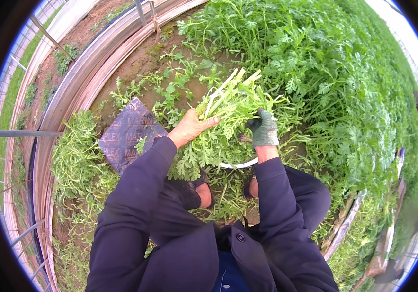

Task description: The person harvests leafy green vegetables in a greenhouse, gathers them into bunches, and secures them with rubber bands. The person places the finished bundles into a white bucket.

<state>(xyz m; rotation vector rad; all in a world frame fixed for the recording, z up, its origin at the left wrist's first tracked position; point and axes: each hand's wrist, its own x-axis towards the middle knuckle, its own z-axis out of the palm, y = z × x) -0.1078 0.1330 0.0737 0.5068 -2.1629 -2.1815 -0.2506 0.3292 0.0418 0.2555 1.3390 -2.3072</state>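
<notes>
A bunch of leafy greens with pale cut stems [227, 96] lies across my bare left hand [194, 126], its thumb over the stalks and the leaves hanging below. My right hand [263, 127], in a green glove, is closed at the right side of the greens; its fingertips are partly hidden. Something brown, too covered to name, shows beside the gloved fingers. Beneath the bunch, the white rim of a round container [240, 165] shows between my feet; its inside is mostly hidden by leaves.
Dense growing greens [325, 73] fill the upper right. A printed dark board [132, 133] lies left of my left hand, beside a heap of pulled greens [81, 157]. Rolled plastic sheeting [74, 84] and metal poles edge the left. Loose stems litter the ground around my sandals.
</notes>
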